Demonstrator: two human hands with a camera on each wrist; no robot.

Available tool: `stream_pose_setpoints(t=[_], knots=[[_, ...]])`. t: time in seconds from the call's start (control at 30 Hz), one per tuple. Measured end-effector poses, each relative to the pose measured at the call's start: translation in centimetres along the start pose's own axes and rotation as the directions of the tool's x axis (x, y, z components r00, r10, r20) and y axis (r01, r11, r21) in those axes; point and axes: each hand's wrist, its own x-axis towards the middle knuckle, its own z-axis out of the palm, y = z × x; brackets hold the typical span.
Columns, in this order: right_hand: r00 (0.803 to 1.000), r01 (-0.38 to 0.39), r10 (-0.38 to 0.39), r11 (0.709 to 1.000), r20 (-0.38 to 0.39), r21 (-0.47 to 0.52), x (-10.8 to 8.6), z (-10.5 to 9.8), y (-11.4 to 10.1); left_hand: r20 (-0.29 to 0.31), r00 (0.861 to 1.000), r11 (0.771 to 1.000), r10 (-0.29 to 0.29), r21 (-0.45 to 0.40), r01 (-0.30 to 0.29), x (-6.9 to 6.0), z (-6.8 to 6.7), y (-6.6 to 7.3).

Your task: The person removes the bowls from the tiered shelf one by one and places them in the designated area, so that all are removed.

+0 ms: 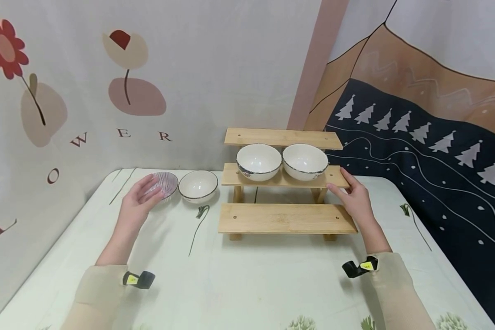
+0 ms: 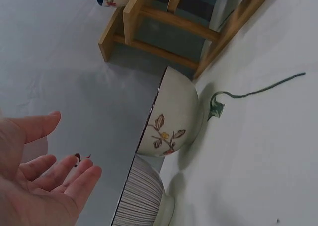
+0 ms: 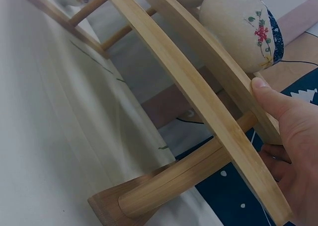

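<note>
Left hand (image 1: 137,201), fingers (image 2: 84,185) spread, hovers near a purple-striped round bowl (image 1: 170,183); right hand (image 1: 357,201) pinches a three-tier tan wooden stand (image 1: 288,219).

Room lies before the rack (image 1: 288,219); two bowls (image 1: 259,160) obstruct its middle shelf (image 1: 282,180).

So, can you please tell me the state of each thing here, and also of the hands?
Three-tier wooden stand: upright on the table
Left bowl on the stand: upright, empty, on the middle tier
Right bowl on the stand: upright, empty, same tier
Leaf-patterned bowl: upright, empty, on the table
Striped bowl: upright beside it, partly hidden
Left hand: open at the striped bowl
Right hand: gripping the middle tier's right end
</note>
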Motion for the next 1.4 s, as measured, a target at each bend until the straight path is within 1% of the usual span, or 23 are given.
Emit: stream_pose_setpoints(t=[0.1,0.3,0.37,0.67,0.8,0.9,1.03,1.23,1.4], knots=[[1.0,-0.002,0.002,1.0,-0.001,0.001,0.0,0.0,0.0,0.016,1.0,1.0,-0.001,-0.018,0.001,-0.1,0.3,0.4],[1.0,-0.015,0.015,1.0,-0.001,0.002,0.1,0.0,0.1,0.042,0.999,0.999,0.002,0.043,-0.004,-0.3,1.0,1.1],[1.0,-0.016,0.016,1.0,0.001,0.004,0.1,0.0,0.1,0.059,0.998,0.999,0.003,0.053,-0.006,-0.3,1.2,1.4],[1.0,-0.007,0.007,1.0,-0.002,0.014,0.1,-0.1,0.1,0.124,0.992,1.0,-0.002,0.021,0.0,-0.7,2.3,3.0],[1.0,-0.001,0.001,1.0,-0.002,0.017,0.1,-0.1,0.1,0.151,0.988,1.0,0.014,-0.002,-0.014,-0.7,2.9,3.6],[1.0,0.001,-0.001,1.0,-0.002,0.016,0.1,0.0,0.2,0.165,0.986,1.0,0.027,0.0,-0.027,-0.7,3.5,4.0],[1.0,0.001,-0.001,1.0,-0.003,0.007,0.3,0.0,0.3,0.187,0.982,1.0,0.026,0.007,-0.028,-0.7,4.1,4.5],[1.0,0.001,-0.001,1.0,0.0,-0.008,0.3,0.1,0.4,0.221,0.975,0.999,0.029,-0.029,-0.024,-0.5,5.4,5.1],[1.0,0.007,-0.007,1.0,-0.004,-0.002,0.3,0.1,0.6,0.237,0.97,0.998,0.046,-0.044,-0.037,-0.1,6.7,5.5]])
